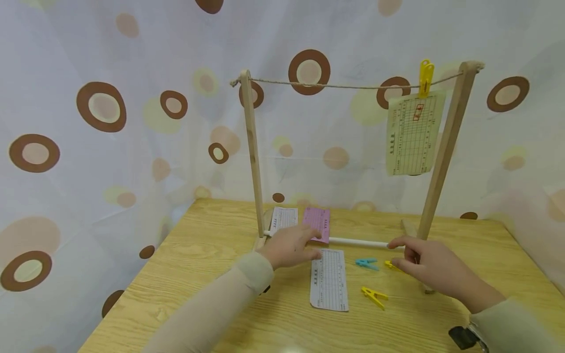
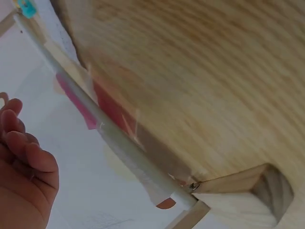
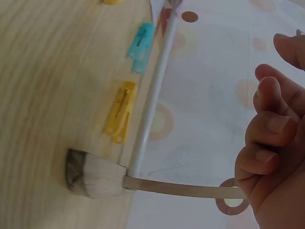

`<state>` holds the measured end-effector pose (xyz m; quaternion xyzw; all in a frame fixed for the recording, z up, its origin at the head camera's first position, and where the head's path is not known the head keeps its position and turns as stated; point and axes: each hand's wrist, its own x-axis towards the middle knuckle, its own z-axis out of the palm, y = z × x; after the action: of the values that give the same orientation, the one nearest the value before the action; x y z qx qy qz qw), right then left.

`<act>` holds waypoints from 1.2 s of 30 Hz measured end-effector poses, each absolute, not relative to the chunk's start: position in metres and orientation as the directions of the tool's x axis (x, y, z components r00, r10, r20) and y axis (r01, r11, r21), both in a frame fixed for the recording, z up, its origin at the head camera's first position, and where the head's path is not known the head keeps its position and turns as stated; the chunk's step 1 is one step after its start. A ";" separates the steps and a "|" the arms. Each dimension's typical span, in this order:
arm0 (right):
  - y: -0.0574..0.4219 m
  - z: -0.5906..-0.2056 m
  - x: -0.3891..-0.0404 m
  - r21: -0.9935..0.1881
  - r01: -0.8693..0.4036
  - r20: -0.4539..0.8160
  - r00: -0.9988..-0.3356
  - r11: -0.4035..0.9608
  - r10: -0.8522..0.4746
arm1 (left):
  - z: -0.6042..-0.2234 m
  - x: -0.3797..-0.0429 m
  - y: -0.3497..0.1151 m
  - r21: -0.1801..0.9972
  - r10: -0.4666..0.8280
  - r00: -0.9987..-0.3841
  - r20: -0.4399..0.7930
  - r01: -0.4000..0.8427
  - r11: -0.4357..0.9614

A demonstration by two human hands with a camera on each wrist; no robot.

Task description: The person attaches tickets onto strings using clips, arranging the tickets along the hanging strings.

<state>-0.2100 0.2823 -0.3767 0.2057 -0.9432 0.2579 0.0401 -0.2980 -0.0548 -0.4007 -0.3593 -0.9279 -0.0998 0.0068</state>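
Note:
My left hand (image 1: pixel 289 247) hovers over the printed paper slips, fingers relaxed and holding nothing. Below and beside it are a white slip (image 1: pixel 330 287), a pink slip (image 1: pixel 321 223) and another white slip (image 1: pixel 286 217), partly covered by the hand. My right hand (image 1: pixel 434 267) is raised near the right post; its fingers curl loosely around nothing in the right wrist view. Nearest to it lies a yellow clothespin (image 3: pixel 120 112), apart from the fingers. A blue clothespin (image 1: pixel 366 263) and a second yellow clothespin (image 1: pixel 375 296) lie between the hands.
A wooden frame has a left post (image 1: pixel 252 157), a right post (image 1: pixel 447 152), a string (image 1: pixel 335 87) across the top and a white rod (image 1: pixel 359 242) low down. From the string hangs a yellowish slip (image 1: pixel 415 139) under a yellow clothespin (image 1: pixel 425 81). A patterned curtain stands behind.

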 end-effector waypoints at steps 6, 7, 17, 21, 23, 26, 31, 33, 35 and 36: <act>0.282 -0.408 -0.212 -0.499 -0.403 0.103 -0.907 0.767 -0.409 | -0.420 -0.303 -0.055 0.242 0.614 -0.787 -0.059 0.585 0.774; 0.281 -0.412 -0.213 -0.503 -0.401 0.082 -0.904 0.766 -0.419 | -0.422 -0.304 -0.056 0.264 0.607 -0.791 -0.080 0.570 0.778; 0.274 -0.434 -0.211 -0.526 -0.379 -0.062 -0.875 0.761 -0.479 | -0.435 -0.312 -0.050 0.201 0.597 -0.790 -0.140 0.567 0.798; 0.274 -0.437 -0.208 -0.535 -0.384 -0.090 -0.860 0.752 -0.503 | -0.437 -0.312 -0.047 0.158 0.569 -0.805 -0.166 0.548 0.822; 0.274 -0.438 -0.207 -0.528 -0.391 -0.097 -0.854 0.754 -0.511 | -0.438 -0.312 -0.047 0.147 0.566 -0.806 -0.172 0.547 0.824; 0.273 -0.439 -0.206 -0.520 -0.386 -0.111 -0.854 0.762 -0.508 | -0.437 -0.310 -0.047 0.138 0.568 -0.806 -0.168 0.551 0.823; 0.272 -0.440 -0.205 -0.508 -0.382 -0.121 -0.856 0.772 -0.503 | -0.437 -0.310 -0.046 0.159 0.580 -0.798 -0.161 0.559 0.814; 0.271 -0.439 -0.205 -0.499 -0.391 -0.116 -0.855 0.774 -0.506 | -0.437 -0.310 -0.045 0.183 0.590 -0.791 -0.161 0.564 0.805; 0.270 -0.439 -0.204 -0.486 -0.401 -0.109 -0.854 0.776 -0.509 | -0.438 -0.310 -0.044 0.211 0.604 -0.781 -0.158 0.571 0.793; 0.269 -0.440 -0.204 -0.480 -0.404 -0.107 -0.854 0.778 -0.509 | -0.438 -0.310 -0.044 0.213 0.609 -0.777 -0.156 0.576 0.789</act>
<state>-0.2041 0.2690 -0.4395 0.2441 -0.9358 0.2264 -0.1160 -0.3097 -0.0442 -0.4378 -0.3153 -0.9396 -0.0770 -0.1091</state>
